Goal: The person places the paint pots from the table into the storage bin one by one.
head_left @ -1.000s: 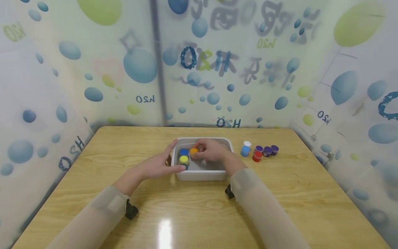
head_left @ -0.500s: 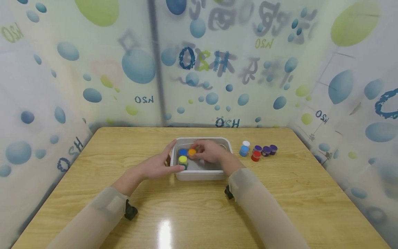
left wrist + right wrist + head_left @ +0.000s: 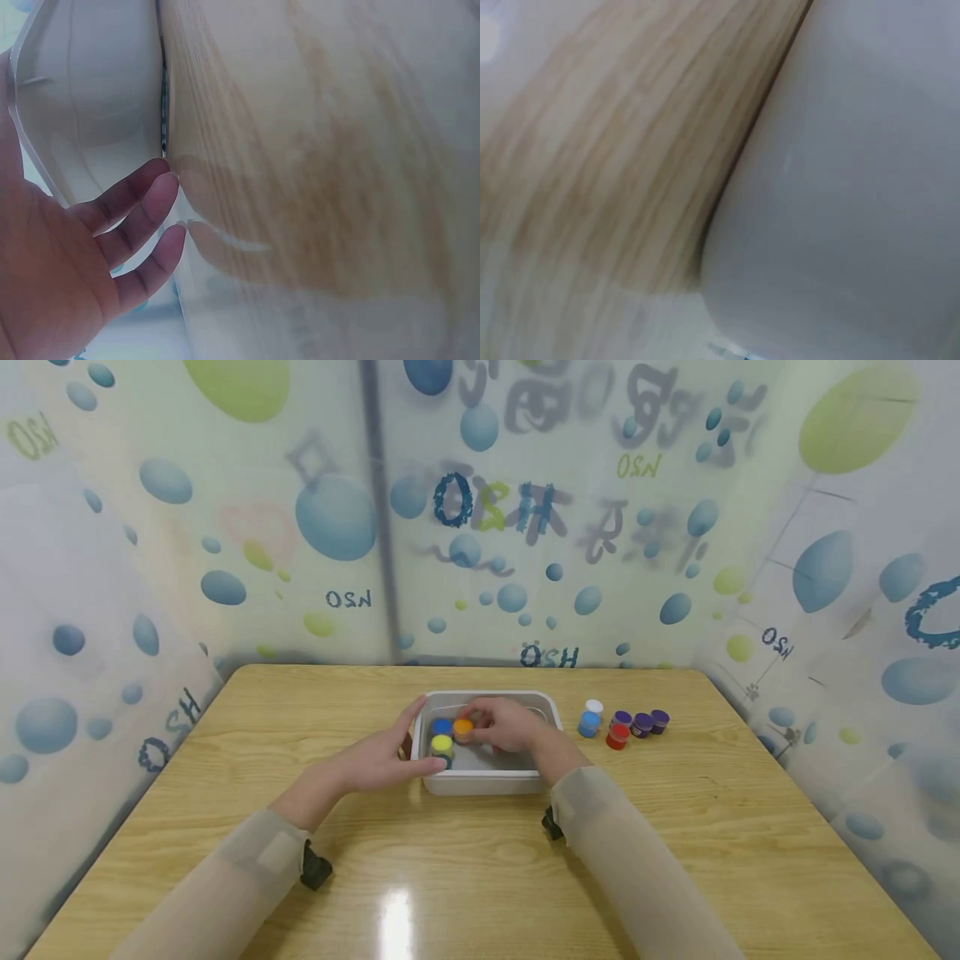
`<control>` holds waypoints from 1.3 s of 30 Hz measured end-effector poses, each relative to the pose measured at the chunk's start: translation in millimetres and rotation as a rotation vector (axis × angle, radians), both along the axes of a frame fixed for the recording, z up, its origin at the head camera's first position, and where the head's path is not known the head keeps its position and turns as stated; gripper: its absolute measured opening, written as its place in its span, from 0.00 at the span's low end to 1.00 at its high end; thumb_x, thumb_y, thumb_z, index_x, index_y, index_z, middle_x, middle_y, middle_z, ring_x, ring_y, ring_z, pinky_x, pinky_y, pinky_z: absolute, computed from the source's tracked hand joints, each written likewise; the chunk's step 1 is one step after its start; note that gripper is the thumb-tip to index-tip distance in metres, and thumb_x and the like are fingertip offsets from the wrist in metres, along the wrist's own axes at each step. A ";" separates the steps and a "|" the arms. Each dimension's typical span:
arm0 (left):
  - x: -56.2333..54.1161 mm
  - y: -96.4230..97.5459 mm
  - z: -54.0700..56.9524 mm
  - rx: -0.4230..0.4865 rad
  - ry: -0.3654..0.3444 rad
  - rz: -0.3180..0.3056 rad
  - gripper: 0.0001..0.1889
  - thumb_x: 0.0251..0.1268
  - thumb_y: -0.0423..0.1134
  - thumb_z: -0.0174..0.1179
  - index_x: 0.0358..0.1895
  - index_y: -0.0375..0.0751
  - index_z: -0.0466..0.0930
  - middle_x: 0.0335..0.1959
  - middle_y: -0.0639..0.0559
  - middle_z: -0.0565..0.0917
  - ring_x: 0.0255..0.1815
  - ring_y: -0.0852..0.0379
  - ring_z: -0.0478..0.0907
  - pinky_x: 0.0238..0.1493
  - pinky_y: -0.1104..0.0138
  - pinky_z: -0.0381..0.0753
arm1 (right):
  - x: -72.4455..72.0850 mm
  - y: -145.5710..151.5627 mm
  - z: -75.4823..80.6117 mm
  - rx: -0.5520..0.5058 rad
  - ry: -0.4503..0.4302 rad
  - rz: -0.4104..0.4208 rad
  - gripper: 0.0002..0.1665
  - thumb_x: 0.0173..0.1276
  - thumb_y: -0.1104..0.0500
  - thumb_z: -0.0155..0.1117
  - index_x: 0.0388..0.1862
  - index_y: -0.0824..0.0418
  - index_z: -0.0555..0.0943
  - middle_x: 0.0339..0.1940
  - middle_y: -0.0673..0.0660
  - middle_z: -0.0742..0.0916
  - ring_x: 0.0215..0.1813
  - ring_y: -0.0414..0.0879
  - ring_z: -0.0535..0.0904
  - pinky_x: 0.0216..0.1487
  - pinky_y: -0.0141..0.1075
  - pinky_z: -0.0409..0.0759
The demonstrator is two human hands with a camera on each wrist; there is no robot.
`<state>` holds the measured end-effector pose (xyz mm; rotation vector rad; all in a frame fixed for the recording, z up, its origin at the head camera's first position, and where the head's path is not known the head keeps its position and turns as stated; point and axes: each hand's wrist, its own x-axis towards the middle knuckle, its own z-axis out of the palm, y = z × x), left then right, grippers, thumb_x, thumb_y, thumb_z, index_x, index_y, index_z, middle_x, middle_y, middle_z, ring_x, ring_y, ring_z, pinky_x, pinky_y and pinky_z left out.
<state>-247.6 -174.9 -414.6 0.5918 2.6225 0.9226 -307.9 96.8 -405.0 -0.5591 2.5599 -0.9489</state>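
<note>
A light grey plastic tray (image 3: pixel 487 784) stands on the wooden table in the head view. At its left end are small paint pots, one with a blue lid (image 3: pixel 442 726) and one with a yellow lid (image 3: pixel 442 743). My right hand (image 3: pixel 507 724) reaches into the tray and pinches an orange-lidded paint pot (image 3: pixel 463 730) beside the blue one. My left hand (image 3: pixel 384 758) rests against the tray's left end, thumb over the near corner. In the left wrist view, loosely bent fingers (image 3: pixel 142 214) lie beside the tray's outer wall (image 3: pixel 112 97). The right wrist view shows tray wall (image 3: pixel 840 195), no fingers.
Right of the tray stand more paint pots: a white-lidded one (image 3: pixel 594 706), a light blue one (image 3: pixel 588 724), a red one (image 3: pixel 618 737) and several purple ones (image 3: pixel 642 724). A patterned curtain (image 3: pixel 480 610) hangs behind the table (image 3: pixel 337 693).
The orange-lidded paint pot, pinched by my right hand, has shifted very slightly left toward the blue-lidded one. My left hand keeps its place at the tray's left end.
</note>
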 end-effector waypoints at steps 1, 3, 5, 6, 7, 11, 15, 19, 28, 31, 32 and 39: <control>0.0 -0.4 -0.5 0.003 0.001 -0.001 0.63 0.72 0.75 0.62 0.92 0.59 0.27 0.52 0.45 0.85 0.48 0.53 0.81 0.46 0.60 0.80 | 0.0 -0.4 0.0 0.002 -0.002 0.000 0.23 0.77 0.46 0.75 0.68 0.44 0.84 0.48 0.51 0.89 0.32 0.47 0.82 0.39 0.38 0.82; 0.1 -1.3 -1.4 0.005 0.002 -0.001 0.63 0.72 0.75 0.62 0.92 0.59 0.27 0.52 0.45 0.85 0.48 0.53 0.81 0.46 0.60 0.80 | 0.1 -1.1 0.2 0.005 -0.004 0.001 0.24 0.77 0.46 0.75 0.68 0.44 0.84 0.47 0.51 0.90 0.33 0.47 0.82 0.39 0.38 0.82; 0.2 -2.1 -2.2 0.008 0.002 -0.001 0.63 0.72 0.75 0.62 0.92 0.59 0.27 0.52 0.45 0.85 0.48 0.53 0.81 0.46 0.60 0.80 | 0.2 -1.6 0.2 0.008 -0.005 0.002 0.24 0.77 0.46 0.75 0.69 0.44 0.84 0.47 0.51 0.89 0.33 0.47 0.82 0.39 0.38 0.82; 0.3 -2.4 -2.5 0.010 0.002 -0.002 0.63 0.72 0.75 0.62 0.92 0.59 0.27 0.52 0.45 0.85 0.48 0.53 0.81 0.46 0.60 0.80 | 0.1 -1.8 0.0 0.008 -0.003 0.002 0.24 0.77 0.46 0.75 0.69 0.44 0.84 0.47 0.51 0.89 0.33 0.47 0.82 0.39 0.38 0.82; 0.3 -2.6 -2.8 0.012 0.003 -0.002 0.63 0.72 0.75 0.62 0.92 0.59 0.27 0.52 0.45 0.85 0.48 0.53 0.81 0.46 0.60 0.80 | 0.1 -1.9 -0.1 0.009 -0.001 0.001 0.24 0.77 0.46 0.76 0.69 0.44 0.84 0.46 0.51 0.89 0.33 0.47 0.82 0.39 0.38 0.82; 0.1 -3.0 -3.3 0.022 0.008 -0.004 0.63 0.72 0.75 0.62 0.92 0.58 0.27 0.52 0.46 0.85 0.48 0.53 0.81 0.46 0.60 0.81 | -0.5 -1.5 -0.3 -0.007 0.008 0.001 0.24 0.76 0.46 0.77 0.68 0.43 0.85 0.46 0.51 0.89 0.35 0.48 0.83 0.39 0.38 0.83; -0.6 -2.1 -3.7 0.036 0.013 -0.008 0.63 0.72 0.74 0.63 0.92 0.58 0.27 0.51 0.46 0.86 0.49 0.54 0.82 0.46 0.60 0.81 | -1.3 1.5 2.2 -0.028 0.044 0.018 0.21 0.78 0.49 0.75 0.67 0.44 0.86 0.45 0.52 0.90 0.39 0.48 0.84 0.41 0.38 0.84; -1.3 -1.0 -4.2 0.033 0.014 -0.006 0.64 0.71 0.75 0.63 0.92 0.59 0.27 0.51 0.47 0.86 0.49 0.54 0.82 0.47 0.60 0.81 | -2.1 5.3 7.4 -0.033 0.110 0.040 0.20 0.80 0.51 0.71 0.68 0.46 0.85 0.45 0.52 0.90 0.44 0.48 0.84 0.44 0.38 0.82; 0.1 -1.0 -2.1 0.002 0.005 0.005 0.65 0.69 0.78 0.62 0.92 0.61 0.26 0.53 0.47 0.85 0.50 0.53 0.82 0.50 0.59 0.81 | 7.9 19.1 26.4 -0.120 0.151 0.050 0.21 0.82 0.50 0.69 0.70 0.48 0.84 0.45 0.55 0.91 0.37 0.49 0.83 0.40 0.39 0.84; -0.7 -1.5 -2.0 -0.008 0.017 0.008 0.64 0.69 0.78 0.62 0.92 0.59 0.27 0.53 0.47 0.86 0.51 0.53 0.82 0.51 0.58 0.81 | 14.9 29.1 32.2 -0.149 0.155 0.038 0.22 0.83 0.51 0.69 0.71 0.50 0.84 0.44 0.57 0.91 0.37 0.56 0.84 0.39 0.40 0.83; -1.2 -1.5 -2.3 -0.012 0.021 0.007 0.64 0.70 0.77 0.62 0.92 0.58 0.27 0.54 0.46 0.86 0.51 0.53 0.82 0.51 0.58 0.82 | 17.6 33.4 33.7 -0.160 0.154 0.029 0.22 0.83 0.51 0.69 0.71 0.51 0.84 0.45 0.59 0.91 0.37 0.60 0.84 0.38 0.41 0.82; -2.3 -2.4 -3.3 -0.016 0.021 0.013 0.64 0.70 0.77 0.61 0.92 0.58 0.26 0.56 0.45 0.86 0.53 0.53 0.83 0.54 0.55 0.82 | 35.1 72.6 41.1 -0.183 0.149 -0.029 0.22 0.82 0.51 0.69 0.70 0.56 0.84 0.44 0.65 0.91 0.33 0.62 0.82 0.37 0.43 0.81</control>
